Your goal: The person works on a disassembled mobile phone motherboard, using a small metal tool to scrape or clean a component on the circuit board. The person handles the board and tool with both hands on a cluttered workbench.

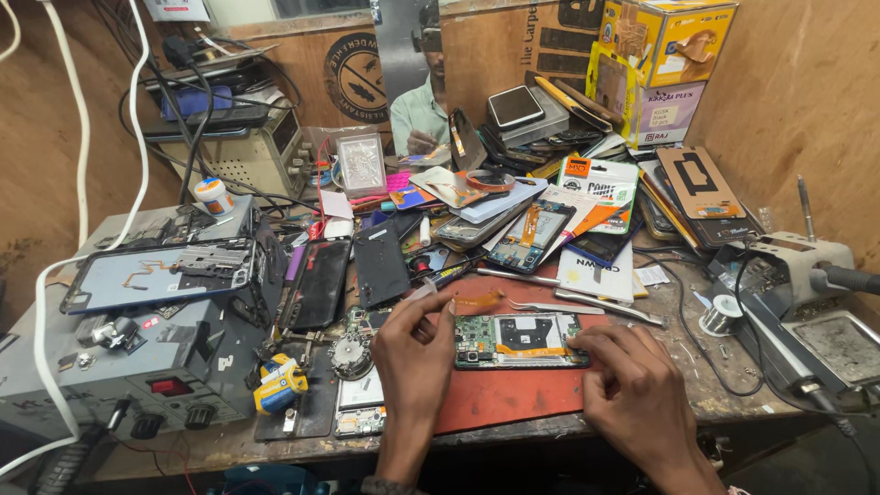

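Head view. An opened smartphone with its back cover off, green circuit board and black shield exposed (520, 340), lies flat on a red rubber work mat (513, 394) near the front edge of the cluttered wooden workbench (710, 385). The left hand (412, 353) rests at the phone's left end; its fingers (438, 307) are curled and pinched around a thin clear plastic pick (423, 289), with the fingertips touching the phone's upper left corner. The right hand (632, 385) lies at the phone's right end; its fingers (587, 344) are bent and pressed against the phone's lower right edge, holding nothing else that can be seen. Metal tweezers (587, 310) lie just behind the phone. A grey bench power unit (119, 367) stands at the workbench's left edge.
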